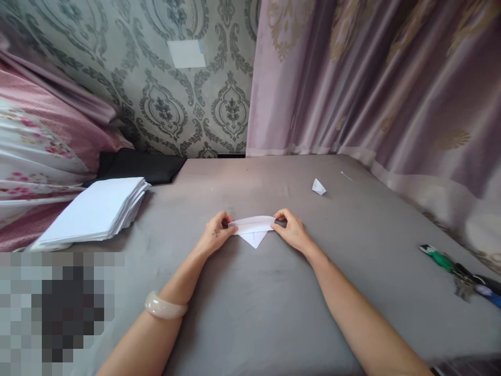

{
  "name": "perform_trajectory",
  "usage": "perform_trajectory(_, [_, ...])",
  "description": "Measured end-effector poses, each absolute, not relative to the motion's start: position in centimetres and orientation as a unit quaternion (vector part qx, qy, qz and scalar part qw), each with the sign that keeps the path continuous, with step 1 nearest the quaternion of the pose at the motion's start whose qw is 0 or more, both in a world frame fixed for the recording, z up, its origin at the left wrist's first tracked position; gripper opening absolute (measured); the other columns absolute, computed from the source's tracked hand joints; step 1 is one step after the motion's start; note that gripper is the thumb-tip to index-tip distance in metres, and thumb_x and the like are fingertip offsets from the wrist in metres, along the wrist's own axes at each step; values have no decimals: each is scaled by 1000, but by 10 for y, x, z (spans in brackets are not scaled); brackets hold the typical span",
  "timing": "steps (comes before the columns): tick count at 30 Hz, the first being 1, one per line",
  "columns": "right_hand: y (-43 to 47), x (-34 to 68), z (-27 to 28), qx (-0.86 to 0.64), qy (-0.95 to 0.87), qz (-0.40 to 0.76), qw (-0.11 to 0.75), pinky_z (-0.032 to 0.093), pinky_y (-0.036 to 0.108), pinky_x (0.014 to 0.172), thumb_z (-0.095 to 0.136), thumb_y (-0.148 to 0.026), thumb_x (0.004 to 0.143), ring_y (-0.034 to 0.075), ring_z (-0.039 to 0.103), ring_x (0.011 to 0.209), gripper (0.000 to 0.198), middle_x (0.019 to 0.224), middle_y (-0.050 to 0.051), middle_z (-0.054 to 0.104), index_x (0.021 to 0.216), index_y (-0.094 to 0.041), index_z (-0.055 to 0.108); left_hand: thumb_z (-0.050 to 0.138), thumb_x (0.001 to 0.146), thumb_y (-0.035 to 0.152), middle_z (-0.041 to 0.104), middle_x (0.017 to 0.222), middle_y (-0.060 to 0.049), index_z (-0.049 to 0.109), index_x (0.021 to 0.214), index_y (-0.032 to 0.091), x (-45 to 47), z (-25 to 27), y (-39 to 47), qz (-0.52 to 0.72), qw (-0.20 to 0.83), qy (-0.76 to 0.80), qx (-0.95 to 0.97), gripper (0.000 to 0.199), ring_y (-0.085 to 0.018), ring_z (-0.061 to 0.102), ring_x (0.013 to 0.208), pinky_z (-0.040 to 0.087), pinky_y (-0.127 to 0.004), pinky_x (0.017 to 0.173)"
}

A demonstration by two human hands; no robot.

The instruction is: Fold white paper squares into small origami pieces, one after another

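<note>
A folded sheet of white paper (253, 225) is held between my two hands, low over the middle of the grey-covered surface (250, 313). Its upper part is a long band with a slightly curved top edge, and a triangular point hangs below toward me. My left hand (218, 230) pinches the band's left end between thumb and fingers. At the opposite end my right hand (291, 230) grips it the same way. The fingers behind the paper are partly hidden. A pale bangle (165, 306) circles my left wrist.
On the left lies a thick stack of white paper (94, 209), with a black folded item (141, 166) behind it. A small folded paper piece (319, 187) sits at the back right, near a thin white stick (346, 176). Keys with a green tag (442, 259) lie far right.
</note>
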State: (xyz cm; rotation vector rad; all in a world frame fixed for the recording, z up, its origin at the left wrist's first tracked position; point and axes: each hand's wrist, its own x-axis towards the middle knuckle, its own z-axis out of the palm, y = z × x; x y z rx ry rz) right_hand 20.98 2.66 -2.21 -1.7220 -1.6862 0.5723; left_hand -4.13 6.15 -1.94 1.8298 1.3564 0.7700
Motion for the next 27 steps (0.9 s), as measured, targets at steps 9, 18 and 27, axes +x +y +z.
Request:
perform_trajectory(9, [21,223,-2,-504,-592,484,401,47,35,84,67,-34,71,17,63,86,37,97,6,68,103,-17,62,74,65,32,65,84,0,56,95,18,-35,-1,55,401,628,401,534,38,-12,58,71,43,-24,65])
perform_trajectory(18, [18,223,7,-459,-542,568,416,43,36,94,71,-37,70,18,62,98,33,103,5,70,97,-19,69,74,68,33,71,89,-5,69,90,15,-39,12,47,331,641,402,564,29,-18,62,79,46,-29,75])
perform_trajectory(27, [14,218,14,-497,-733,228,405,43,29,74,61,-26,80,14,57,75,8,80,1,65,78,-21,67,60,82,26,65,80,-3,66,81,19,-40,8,48,437,247,364,784,10,-16,55,77,44,-30,74])
